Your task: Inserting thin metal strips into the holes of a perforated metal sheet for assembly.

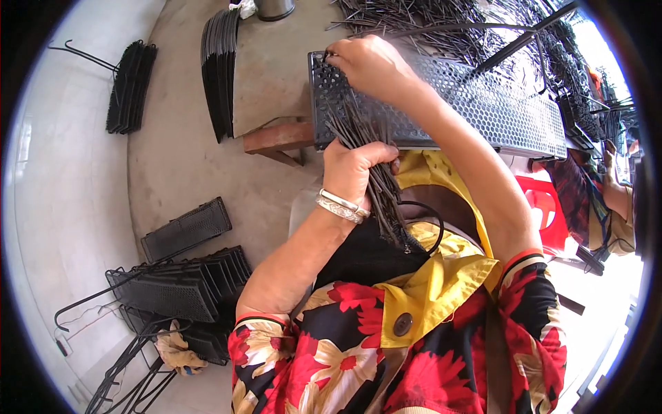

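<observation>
My left hand [347, 168] is wrapped round a bundle of thin dark metal rods [387, 196], its thumb lying across them. The bundle slants from the near edge of a black perforated metal panel [496, 110] down toward my lap. At the panel's far left corner my right hand [372, 65] is closed, fingertips pressed together over the rim. Whatever those fingertips pinch is too small or too hidden to make out. Several rods fan out loosely from the bundle's upper end over the panel.
Loose dark rods [427, 27] heap behind the panel. A wooden bench [279, 136] stands below it. Curved black sheets [219, 76] stand stacked farther left. Black perforated trays [183, 290], hooked rods and a tan glove [178, 350] lie lower left. Another person's arm [616, 186] and a red stool [541, 203] are right.
</observation>
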The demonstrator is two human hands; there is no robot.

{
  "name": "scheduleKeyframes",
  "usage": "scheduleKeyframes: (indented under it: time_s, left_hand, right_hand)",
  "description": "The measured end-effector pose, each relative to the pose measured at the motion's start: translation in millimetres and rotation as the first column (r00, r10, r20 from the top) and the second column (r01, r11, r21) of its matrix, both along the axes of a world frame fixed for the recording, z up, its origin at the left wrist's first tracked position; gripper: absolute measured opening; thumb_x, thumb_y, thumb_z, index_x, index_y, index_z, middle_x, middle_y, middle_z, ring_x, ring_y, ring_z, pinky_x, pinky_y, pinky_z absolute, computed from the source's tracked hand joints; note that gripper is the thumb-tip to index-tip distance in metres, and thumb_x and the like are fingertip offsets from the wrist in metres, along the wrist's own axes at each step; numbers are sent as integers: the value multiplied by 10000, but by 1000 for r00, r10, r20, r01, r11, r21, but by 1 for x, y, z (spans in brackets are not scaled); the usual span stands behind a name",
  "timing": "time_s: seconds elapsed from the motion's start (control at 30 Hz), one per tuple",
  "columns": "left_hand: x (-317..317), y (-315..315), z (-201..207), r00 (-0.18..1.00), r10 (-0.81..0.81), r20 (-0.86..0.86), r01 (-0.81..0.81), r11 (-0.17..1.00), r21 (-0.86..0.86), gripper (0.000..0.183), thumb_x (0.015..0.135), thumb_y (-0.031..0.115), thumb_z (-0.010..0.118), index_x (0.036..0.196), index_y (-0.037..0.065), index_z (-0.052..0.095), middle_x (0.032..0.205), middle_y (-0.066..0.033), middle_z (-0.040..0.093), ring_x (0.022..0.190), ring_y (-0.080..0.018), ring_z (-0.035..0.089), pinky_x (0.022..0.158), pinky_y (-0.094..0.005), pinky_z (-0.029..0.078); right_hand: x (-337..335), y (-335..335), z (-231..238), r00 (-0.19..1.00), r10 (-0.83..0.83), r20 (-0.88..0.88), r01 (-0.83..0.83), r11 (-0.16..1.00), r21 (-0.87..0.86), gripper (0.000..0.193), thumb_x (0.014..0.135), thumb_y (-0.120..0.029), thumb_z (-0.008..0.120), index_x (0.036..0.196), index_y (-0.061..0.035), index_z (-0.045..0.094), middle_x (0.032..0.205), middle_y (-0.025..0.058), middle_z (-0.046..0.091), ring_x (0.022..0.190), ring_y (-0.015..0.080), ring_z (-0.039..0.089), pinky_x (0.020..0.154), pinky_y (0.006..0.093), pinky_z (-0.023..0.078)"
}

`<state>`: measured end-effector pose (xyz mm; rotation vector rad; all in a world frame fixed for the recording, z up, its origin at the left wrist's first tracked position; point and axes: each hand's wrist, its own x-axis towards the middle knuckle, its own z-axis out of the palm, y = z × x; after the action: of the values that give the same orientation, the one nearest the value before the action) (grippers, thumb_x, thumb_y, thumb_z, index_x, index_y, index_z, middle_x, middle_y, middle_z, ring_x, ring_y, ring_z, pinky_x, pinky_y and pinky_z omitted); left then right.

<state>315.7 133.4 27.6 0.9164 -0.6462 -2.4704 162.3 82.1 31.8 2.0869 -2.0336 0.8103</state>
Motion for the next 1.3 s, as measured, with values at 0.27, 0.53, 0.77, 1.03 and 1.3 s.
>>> scheduleKeyframes:
  time_s: [0.27,0.53,0.77,1.03,1.3]
  left_hand:
    - [2,1,6,994,-72,-77,71,997,-25,147,610,-81,596,743,-31,562,627,-94,572,510,-183,549,482,-277,442]
    - [-1,2,-1,997,-61,-48,61,998,-3,156,614,-86,591,750,-23,551,635,-98,571,512,-183,551,480,-282,455]
    - [-2,3,-1,999,-50,-2,50,999,10,179,615,-97,586,766,-12,541,633,-97,569,499,-189,551,462,-294,456]
    - [-2,2,-1,999,-46,-13,46,999,22,176,614,-100,583,759,-10,543,637,-94,568,494,-195,550,457,-297,452]
    - [-2,2,0,998,-45,-38,46,999,22,178,605,-91,586,762,-17,547,619,-89,564,491,-194,545,464,-288,447]
  right_hand:
    - [-3,44,34,650,-116,751,-246,903,352,178,735,-148,628,815,11,635,615,32,587,502,88,501,461,211,392]
    - [-28,44,38,421,-224,879,97,975,202,139,710,-67,655,809,27,627,645,65,607,505,90,532,468,214,420]
    - [-9,20,32,549,-94,831,354,926,-129,62,764,-3,591,772,34,542,618,51,583,509,83,509,443,230,398]
    - [-2,6,6,891,-53,451,239,900,-365,128,738,-128,663,777,-16,614,614,56,595,509,102,547,489,233,433]
    - [3,8,11,997,-61,53,73,960,-272,172,731,-180,640,795,-20,635,666,111,604,564,246,577,548,317,457]
